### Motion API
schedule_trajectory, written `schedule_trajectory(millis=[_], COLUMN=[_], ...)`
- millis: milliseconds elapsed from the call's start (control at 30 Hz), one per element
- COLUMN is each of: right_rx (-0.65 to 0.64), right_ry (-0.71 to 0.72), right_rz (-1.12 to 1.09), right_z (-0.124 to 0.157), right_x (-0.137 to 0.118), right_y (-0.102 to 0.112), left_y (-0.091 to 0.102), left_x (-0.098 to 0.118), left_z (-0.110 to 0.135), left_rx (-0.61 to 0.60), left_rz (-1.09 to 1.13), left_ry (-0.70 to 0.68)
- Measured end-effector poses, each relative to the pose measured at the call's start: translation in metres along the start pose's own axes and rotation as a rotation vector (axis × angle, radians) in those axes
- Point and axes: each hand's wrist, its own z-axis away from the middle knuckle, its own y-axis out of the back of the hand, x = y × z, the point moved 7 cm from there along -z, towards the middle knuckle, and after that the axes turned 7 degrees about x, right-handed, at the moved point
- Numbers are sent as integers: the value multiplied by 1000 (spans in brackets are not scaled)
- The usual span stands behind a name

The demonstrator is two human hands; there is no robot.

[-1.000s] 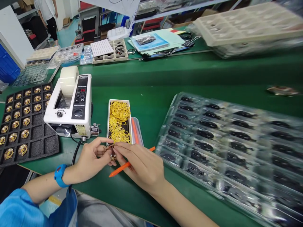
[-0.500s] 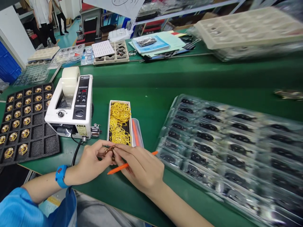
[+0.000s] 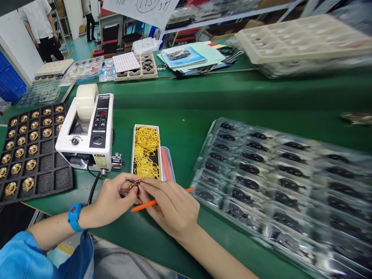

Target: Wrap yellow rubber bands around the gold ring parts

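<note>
My left hand, with a blue band at the wrist, pinches a small copper-coloured metal part between thumb and forefinger. The fingertips of my right hand press on the same part from the other side. Across the right palm lies an orange pointed stick, its tip sticking out to the left below the part. Much of the part is hidden by fingers. Just beyond both hands stands a narrow white box holding thin yellow ring-shaped pieces.
A white tape dispenser stands left of the box. Farther left, a black foam tray holds gold round parts. A clear plastic tray of dark parts takes up the right. Papers and a beige tray lie at the back.
Both hands keep nearly the same pose around the metal part. The view has shifted slightly, and the people in the background have changed position.
</note>
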Motion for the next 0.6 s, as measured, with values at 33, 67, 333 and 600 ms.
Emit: schedule_trajectory(millis=[33,67,333,600], right_rx=[9,18,8,-15], right_ry=[-11,-20,-67,-127], right_rz=[5,9,9,-54], right_z=[0,0,0,-1], right_x=[0,0,3,6], right_y=[0,1,0,-2], left_y=[0,0,-1,4], left_x=[1,2,4,-7], left_z=[0,0,0,-7], left_rx=[4,7,-39,19], left_rz=[1,4,-24,102], left_ry=[-4,-9,-30,109])
